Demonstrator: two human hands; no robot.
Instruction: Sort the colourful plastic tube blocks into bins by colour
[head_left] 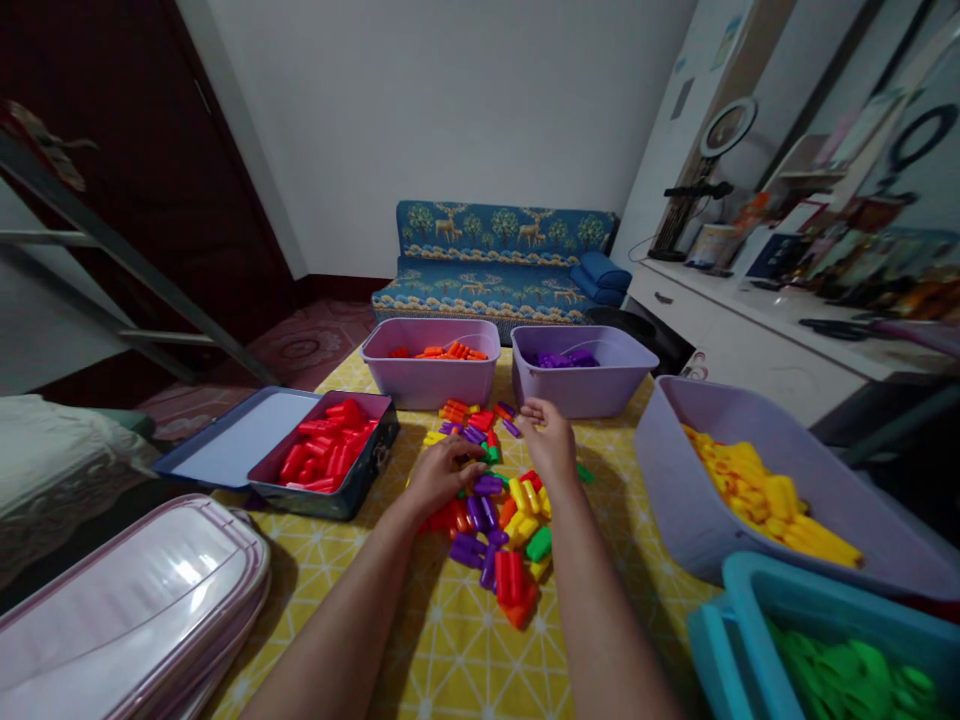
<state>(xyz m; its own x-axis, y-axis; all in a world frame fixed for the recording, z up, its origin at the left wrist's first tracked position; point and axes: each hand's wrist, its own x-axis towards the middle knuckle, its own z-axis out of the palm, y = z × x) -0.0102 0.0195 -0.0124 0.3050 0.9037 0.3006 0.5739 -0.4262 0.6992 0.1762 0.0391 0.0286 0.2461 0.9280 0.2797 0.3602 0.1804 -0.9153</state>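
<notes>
A mixed pile of plastic toy pieces (pixel 523 527) in red, orange, yellow, purple and green lies on the table in front of me. My left hand (pixel 439 475) rests over the pile's left side, palm down, thumb and fingers a little apart among purple and green pieces. On the far right side, my right hand (pixel 551 437) is raised slightly with its fingers curled together. What those fingers hold, if anything, is too small to make out. Beside its thumb is a purple piece (pixel 511 428). Closest to me lies a red piece (pixel 510 575).
Lilac bins hold orange pieces (pixel 454 351), purple pieces (pixel 566 360) and yellow pieces (pixel 757 490). Green pieces (pixel 855 670) fill a teal bin (pixel 750 590) at lower right. On the left stand an open tin (pixel 375 455) of red pieces and stacked clear lids (pixel 135 610).
</notes>
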